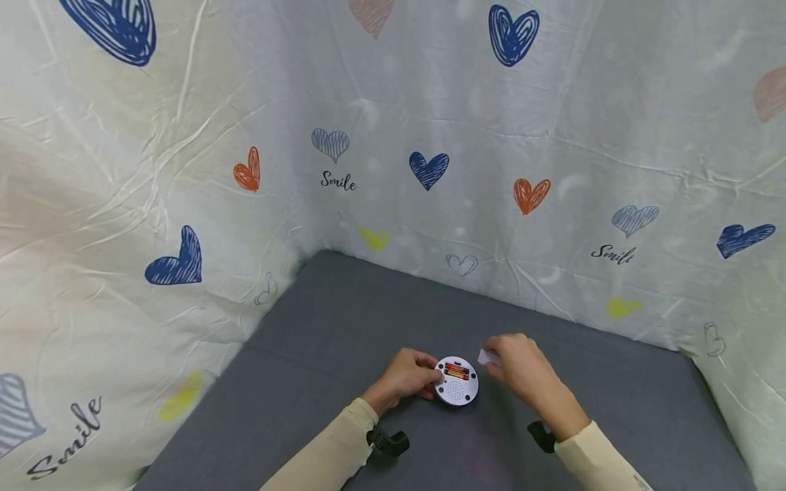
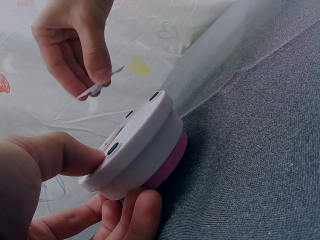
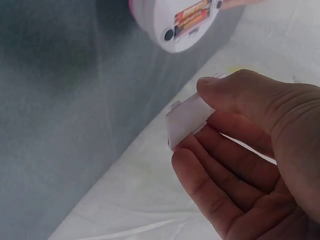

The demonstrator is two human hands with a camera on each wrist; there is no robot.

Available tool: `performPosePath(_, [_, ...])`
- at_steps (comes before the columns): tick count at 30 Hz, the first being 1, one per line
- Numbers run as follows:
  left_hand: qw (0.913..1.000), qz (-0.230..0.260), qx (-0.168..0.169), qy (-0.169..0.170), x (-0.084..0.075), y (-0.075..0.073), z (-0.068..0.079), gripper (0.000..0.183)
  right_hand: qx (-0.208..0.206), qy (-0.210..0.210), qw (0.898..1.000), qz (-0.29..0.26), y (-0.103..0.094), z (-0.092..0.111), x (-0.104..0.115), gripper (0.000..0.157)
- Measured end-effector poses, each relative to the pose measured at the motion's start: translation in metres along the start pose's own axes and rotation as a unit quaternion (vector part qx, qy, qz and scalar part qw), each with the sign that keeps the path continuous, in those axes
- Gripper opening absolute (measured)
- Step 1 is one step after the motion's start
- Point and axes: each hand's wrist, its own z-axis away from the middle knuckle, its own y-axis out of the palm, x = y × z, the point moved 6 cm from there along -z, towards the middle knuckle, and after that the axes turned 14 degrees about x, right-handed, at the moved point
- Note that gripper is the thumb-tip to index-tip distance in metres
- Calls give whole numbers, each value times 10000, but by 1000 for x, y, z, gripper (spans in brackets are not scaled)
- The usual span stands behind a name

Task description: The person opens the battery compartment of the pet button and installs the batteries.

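A round white device [image 1: 457, 393] with a pink underside is tilted, its flat face with dark rubber feet turned up. Red-and-orange batteries [image 3: 192, 16] lie in the open compartment on that face. My left hand [image 1: 407, 375] grips the device at its left edge, thumb on the white face and fingers beneath, as the left wrist view shows. To the right, my right hand [image 1: 522, 368] pinches a small white battery cover [image 3: 189, 117] between thumb and fingers. The cover has small tabs on its edges and is apart from the device.
A grey cloth-covered table [image 1: 344, 320] lies under both hands. White curtains [image 1: 381, 102] printed with hearts and "Smile" hang along its back and sides. Each wrist wears a black band mount [image 1: 389, 443].
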Motion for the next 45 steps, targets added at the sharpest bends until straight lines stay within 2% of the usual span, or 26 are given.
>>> performPosePath(15, [10000, 2, -45, 36, 3, 1, 0, 29, -45, -266, 9996, 12, 21, -18, 26, 12])
performPosePath(24, [10000, 47, -41, -20, 4, 1, -1, 28, 52, -375, 9992, 109, 32, -24, 34, 15])
performPosePath(33, [10000, 89, -18, 6, 5, 0, -1, 26, 51, -479, 9986, 217, 37, -27, 42, 13])
performPosePath(45, [10000, 61, -1, -60, 3, -1, -3, 26, 75, -380, 9992, 100, 36, -28, 43, 15])
